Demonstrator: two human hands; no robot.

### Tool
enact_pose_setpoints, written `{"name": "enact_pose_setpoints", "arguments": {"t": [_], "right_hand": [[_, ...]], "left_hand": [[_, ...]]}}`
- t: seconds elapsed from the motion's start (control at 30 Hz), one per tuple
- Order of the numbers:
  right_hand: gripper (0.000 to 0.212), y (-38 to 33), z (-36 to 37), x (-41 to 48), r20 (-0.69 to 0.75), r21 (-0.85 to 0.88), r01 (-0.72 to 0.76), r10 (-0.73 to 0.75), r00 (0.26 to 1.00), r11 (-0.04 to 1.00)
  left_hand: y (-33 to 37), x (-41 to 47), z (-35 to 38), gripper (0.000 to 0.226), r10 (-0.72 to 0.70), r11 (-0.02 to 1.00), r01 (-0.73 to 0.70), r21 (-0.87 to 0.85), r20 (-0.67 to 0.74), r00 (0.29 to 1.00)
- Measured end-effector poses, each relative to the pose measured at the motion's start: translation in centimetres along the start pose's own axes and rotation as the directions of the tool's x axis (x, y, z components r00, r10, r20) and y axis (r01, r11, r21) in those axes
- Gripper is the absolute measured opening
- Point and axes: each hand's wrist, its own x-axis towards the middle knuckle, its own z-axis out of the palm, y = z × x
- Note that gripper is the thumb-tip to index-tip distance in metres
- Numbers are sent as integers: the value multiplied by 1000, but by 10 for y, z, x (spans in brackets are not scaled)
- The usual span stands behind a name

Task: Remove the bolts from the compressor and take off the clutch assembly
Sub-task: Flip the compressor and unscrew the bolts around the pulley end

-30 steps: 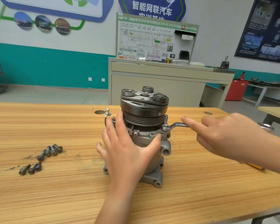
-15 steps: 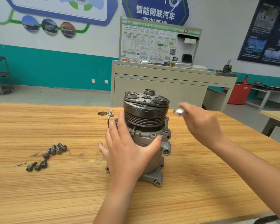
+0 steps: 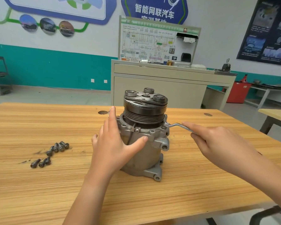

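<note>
Compressor: the grey aluminium compressor [image 3: 143, 155] stood upright on its mounting lugs near the middle of the wooden table [image 3: 39, 189].
Clutch assembly: the black ribbed pulley and plate of the clutch assembly [image 3: 145, 108] sat on top of the compressor, its three round pads facing up.
Left hand: the left hand [image 3: 115, 145] pressed flat against the near left side of the housing. The fingers were straight and spread, and the thumb lay across the front just under the flange.
Right hand: the right hand [image 3: 217, 142] gripped a wrench handle, with the index finger laid along its top and the other fingers curled beneath.
Wrench: the cranked silver wrench [image 3: 177, 125] reached in from the right, its head on a bolt at the flange's right edge, just below the pulley.
Loose bolts: seven dark bolts [image 3: 55, 149] lay on the table well to the left of the compressor. Four were in one cluster, and three lay nearer me.
Behind: a beige training cabinet [image 3: 161, 88] stood past the table, carrying a wiring-diagram board [image 3: 152, 41]. A red container [image 3: 237, 92] stood to its right.
</note>
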Motion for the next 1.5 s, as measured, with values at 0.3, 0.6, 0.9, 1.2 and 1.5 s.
{"name": "enact_pose_setpoints", "arguments": {"t": [0.3, 0.6, 0.9, 1.2, 1.5], "right_hand": [[72, -47, -16, 1, 183, -478, 55, 38, 982, 877], [57, -10, -10, 10, 153, -496, 152, -86, 984, 855], [19, 24, 46, 73, -494, -278, 343, -439, 750, 898], [26, 15, 30, 64, -580, 58, 221, -148, 801, 973], [47, 4, 0, -12, -34, -258, 19, -29, 999, 966]], "left_hand": [[-10, -9, 19, 85, 20, 976, -53, -211, -153, 988], [-16, -21, 33, 78, -80, 907, -35, -419, -253, 964], [-18, -23, 36, 75, -61, 919, -52, -390, -273, 960], [-21, -25, 37, 75, -40, 929, -63, -364, -269, 962], [-18, -27, 40, 74, -76, 970, -1, -242, -309, 948]]}}
